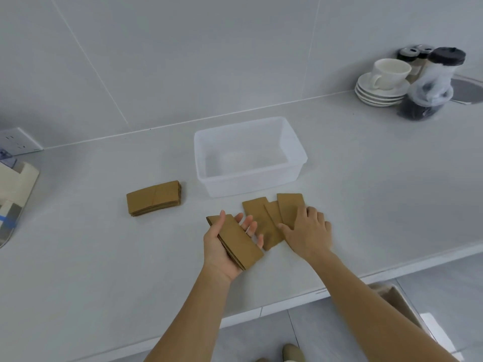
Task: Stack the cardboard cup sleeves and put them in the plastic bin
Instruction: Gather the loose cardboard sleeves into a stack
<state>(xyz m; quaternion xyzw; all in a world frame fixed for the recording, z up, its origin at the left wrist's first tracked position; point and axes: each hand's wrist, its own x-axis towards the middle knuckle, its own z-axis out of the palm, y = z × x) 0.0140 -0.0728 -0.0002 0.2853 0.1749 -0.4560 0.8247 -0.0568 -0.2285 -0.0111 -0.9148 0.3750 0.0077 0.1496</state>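
My left hand (222, 244) holds a small stack of brown cardboard cup sleeves (237, 241) in its palm, just above the counter. Three loose sleeves (261, 218) lie fanned out flat to its right. My right hand (308, 231) rests on the rightmost loose sleeve (288, 207), fingers spread and pressing down. A neat stack of sleeves (154, 197) lies on the counter further left. The clear plastic bin (251, 176) stands just behind the loose sleeves, with nothing inside.
A white cup on stacked saucers (384, 84) and dark-lidded jars (428, 84) stand at the back right. A wall socket (18, 141) and a beige box (13, 189) are at the left. The counter's front edge runs below my arms, with a cardboard box (400, 301) on the floor.
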